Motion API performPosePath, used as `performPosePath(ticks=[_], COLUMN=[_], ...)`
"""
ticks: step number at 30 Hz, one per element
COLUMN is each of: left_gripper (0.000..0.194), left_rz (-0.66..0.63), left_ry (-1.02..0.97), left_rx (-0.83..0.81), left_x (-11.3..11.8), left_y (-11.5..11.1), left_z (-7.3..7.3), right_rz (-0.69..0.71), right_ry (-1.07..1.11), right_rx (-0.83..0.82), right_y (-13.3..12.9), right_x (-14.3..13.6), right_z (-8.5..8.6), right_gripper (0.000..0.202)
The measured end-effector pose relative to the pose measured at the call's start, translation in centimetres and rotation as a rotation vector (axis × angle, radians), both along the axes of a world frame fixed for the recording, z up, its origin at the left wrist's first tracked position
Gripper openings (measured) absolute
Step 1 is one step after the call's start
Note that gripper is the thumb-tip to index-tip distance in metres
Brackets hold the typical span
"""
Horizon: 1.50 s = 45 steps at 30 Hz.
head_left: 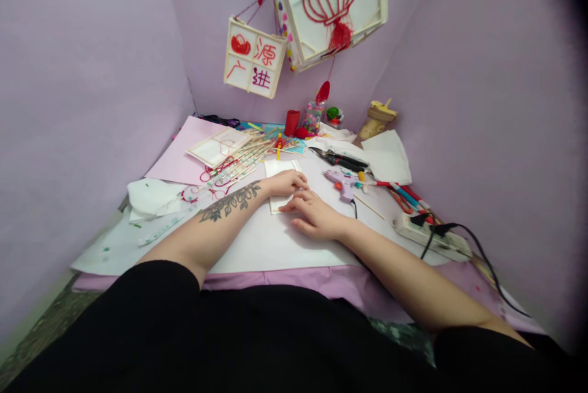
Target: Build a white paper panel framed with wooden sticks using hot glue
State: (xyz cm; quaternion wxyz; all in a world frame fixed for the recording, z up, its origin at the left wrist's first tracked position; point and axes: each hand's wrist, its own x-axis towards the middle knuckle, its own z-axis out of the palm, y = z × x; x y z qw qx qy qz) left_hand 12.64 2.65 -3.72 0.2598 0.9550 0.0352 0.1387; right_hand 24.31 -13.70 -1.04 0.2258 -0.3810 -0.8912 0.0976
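A small white panel with pale stick edging [278, 168] lies on the white-covered table, partly hidden beneath my hands. My left hand [288, 182] rests over its middle with the fingers curled together toward the right edge; whether they pinch something there is too small to make out. Close below it, my right hand [315, 214] is palm down with fingers spread, its fingertips touching the panel's lower part. A lilac glue gun [342, 183] lies to the right of the hands, beside a thin wooden stick [369, 205].
Black-handled cutters [342, 159] and a white cloth [387, 157] lie back right. A power strip [432, 237] with black cables sits at the right. Sticks [250, 157] and a framed panel [219, 145] lie back left. A decorated frame [255, 57] and a lantern [333, 7] hang above.
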Motion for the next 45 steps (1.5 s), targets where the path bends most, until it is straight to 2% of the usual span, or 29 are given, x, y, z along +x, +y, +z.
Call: performPosePath(ticks=[6,11,17,19,21,23,25,26,28,30,32,35,40,43,45], left_gripper=[0.019,0.020,0.020,0.020,0.020,0.027,0.036,0.039,0.040,0.040,0.041,0.041,0.042,0.046,0.048], left_rz=[-0.025,0.001,-0.007,-0.011,0.006,0.026,0.033,0.030,0.028,0.032,0.031,0.034,0.045,0.056,0.064], left_ry=[0.011,0.026,0.036,0.040,0.030,0.005,-0.017,-0.022,-0.022,-0.023,-0.024,-0.022,-0.007,-0.003,0.000], left_rx=[-0.017,0.002,0.014,0.021,0.034,0.063,0.100,0.116,0.135,0.138,0.135,0.134,0.138,0.134,0.130], left_x=[-0.2,-0.1,-0.2,-0.2,-0.1,-0.1,-0.1,0.0,0.0,0.0,0.0,-0.1,-0.2,-0.3,-0.3], left_y=[-0.1,0.1,-0.1,-0.1,-0.1,0.0,0.1,0.1,0.2,0.2,0.2,0.1,-0.1,-0.1,-0.1], left_z=[0.3,0.1,0.3,0.3,0.2,0.0,-0.2,-0.3,-0.4,-0.4,-0.3,-0.1,0.0,0.0,0.0], right_rz=[0.001,0.062,0.029,0.044,0.016,-0.138,-0.397,-0.540,-0.828,-1.093,-1.261,-1.295,-1.272,-1.295,-1.274], right_ry=[0.018,0.045,0.036,0.091,0.245,0.467,0.608,0.607,0.441,0.169,-0.057,-0.162,-0.053,0.154,0.424], right_rx=[0.011,-0.002,-0.037,-0.076,-0.094,-0.056,-0.019,-0.020,-0.056,-0.095,-0.140,-0.254,-0.316,-0.386,-0.448], right_y=[0.0,0.0,0.2,0.3,0.4,0.4,0.5,0.4,0.3,0.2,0.2,0.7,1.6,1.6,1.4], right_x=[-0.3,-0.4,-1.0,-0.8,0.0,1.5,3.4,4.5,6.3,7.8,8.6,8.9,8.6,8.9,9.3], right_z=[0.4,0.3,0.2,0.4,0.8,1.3,1.7,1.8,1.9,1.7,1.4,0.8,0.5,0.7,1.0], right_gripper=[0.035,0.039,0.044,0.043,0.039,0.033,0.027,0.025,0.025,0.029,0.039,0.054,0.052,0.051,0.048])
